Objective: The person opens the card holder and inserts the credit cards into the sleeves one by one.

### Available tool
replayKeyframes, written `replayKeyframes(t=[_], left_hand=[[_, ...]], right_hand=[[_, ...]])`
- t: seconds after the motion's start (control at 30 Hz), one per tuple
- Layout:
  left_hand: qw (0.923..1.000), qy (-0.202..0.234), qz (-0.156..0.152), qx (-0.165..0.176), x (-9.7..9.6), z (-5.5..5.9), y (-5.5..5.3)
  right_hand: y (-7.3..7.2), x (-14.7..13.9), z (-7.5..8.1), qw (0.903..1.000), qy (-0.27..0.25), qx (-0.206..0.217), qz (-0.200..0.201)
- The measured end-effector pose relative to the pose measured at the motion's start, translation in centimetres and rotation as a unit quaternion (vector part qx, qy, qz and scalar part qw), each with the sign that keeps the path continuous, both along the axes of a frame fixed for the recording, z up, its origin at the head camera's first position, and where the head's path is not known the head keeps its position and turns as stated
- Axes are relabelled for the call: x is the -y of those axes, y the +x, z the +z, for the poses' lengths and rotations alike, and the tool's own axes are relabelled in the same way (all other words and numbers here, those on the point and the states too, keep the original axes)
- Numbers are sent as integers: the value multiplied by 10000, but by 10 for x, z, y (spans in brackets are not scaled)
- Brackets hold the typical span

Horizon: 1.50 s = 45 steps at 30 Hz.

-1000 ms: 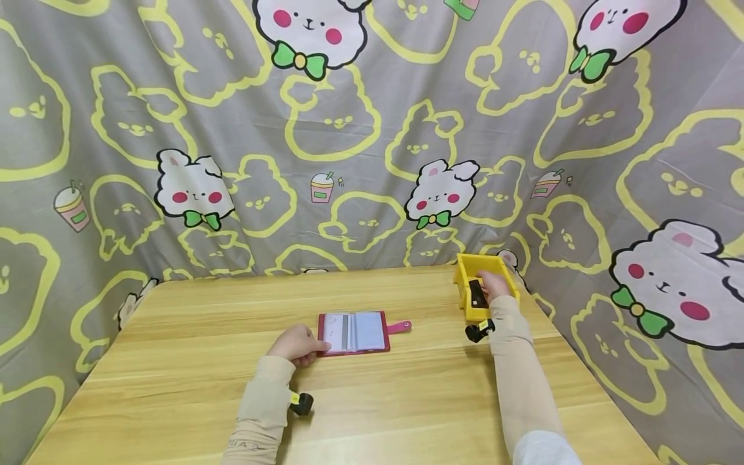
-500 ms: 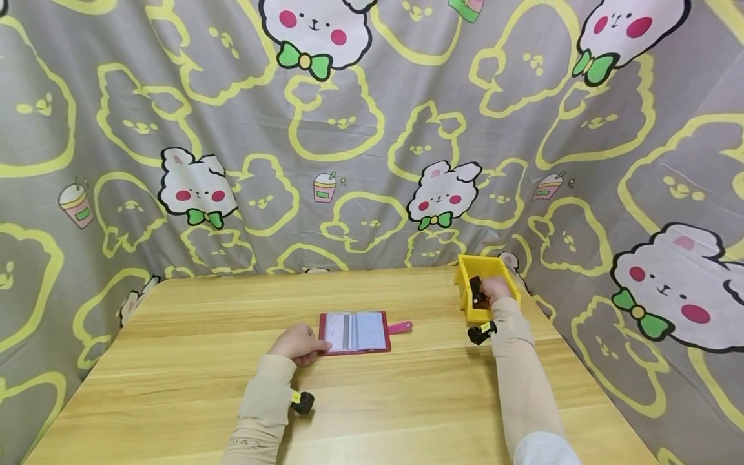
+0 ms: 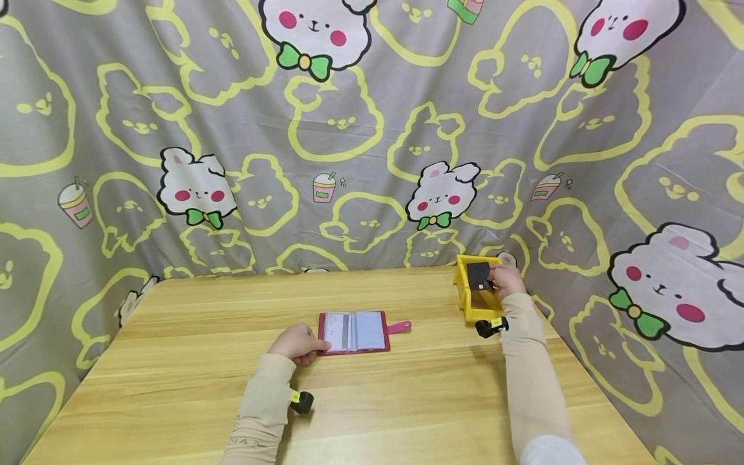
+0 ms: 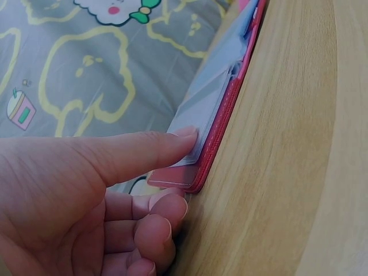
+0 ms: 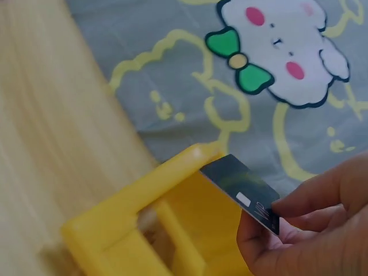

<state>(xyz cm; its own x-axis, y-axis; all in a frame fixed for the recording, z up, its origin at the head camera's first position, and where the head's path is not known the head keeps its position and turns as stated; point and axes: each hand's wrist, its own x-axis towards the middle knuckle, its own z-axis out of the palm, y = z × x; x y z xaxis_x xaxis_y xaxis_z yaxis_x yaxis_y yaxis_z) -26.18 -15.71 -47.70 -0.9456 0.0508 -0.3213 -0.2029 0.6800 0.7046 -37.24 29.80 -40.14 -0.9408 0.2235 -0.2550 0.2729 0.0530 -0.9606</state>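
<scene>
- Tabletop [image 3: 372, 413] read as a clock face centred on the card holder [image 3: 369, 331], 12 toward the patterned curtain [image 3: 360, 97].
- Left hand [image 3: 294, 343], 8 to 9 o'clock: pinches the left edge of the card holder, thumb on the clear page, remaining fingers curled beside it. Unchanged over the last second.
- Card holder: lies open, strap [image 3: 400, 327] pointing to 3 o'clock. Also unmoved.
- Right hand [image 3: 507, 281], toward 2 o'clock: narrow grip, thumb and fingers pinching a black card [image 5: 238, 185] by one end; white patch and "VIP" lettering legible in the right wrist view.
- Change: half a second ago this hand was down inside the yellow bin [image 3: 478, 315]. Now it is higher, on the bin's 3 o'clock side, card extending toward 9 o'clock across the opening.
- Reading (judgement): card pick-up looks achieved, with the card holder kept open and steady. Clearance from the bin walls hard to judge.
- Bin, 2 o'clock, near the curtain: cannot tell what remains inside.
</scene>
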Motion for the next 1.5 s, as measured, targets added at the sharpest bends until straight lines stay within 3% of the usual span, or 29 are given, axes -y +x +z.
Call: replayKeyframes(t=[0.17, 0.3, 0.6, 0.9, 1.13, 1.5], left_hand=[[10000, 23, -5, 33, 0, -1, 0], [9999, 67, 50, 126, 1, -1, 0], [9998, 101, 92, 158, 3, -2, -3], [9994, 224, 185, 162, 3, -4, -3], [9995, -53, 263, -136, 1, -2, -3], [9990, -163, 358, -193, -1, 1, -1]], right_hand=[[-1, 1, 7, 9999, 79, -95, -14], [-1, 6, 12, 9994, 165, -134, 266], [6, 39, 16, 9954, -450, -229, 818], [10, 84, -5, 9921, -329, -340, 1158], [16, 115, -29, 9835, -376, -638, 1651], [35, 167, -54, 9775, -15, -181, 2100]])
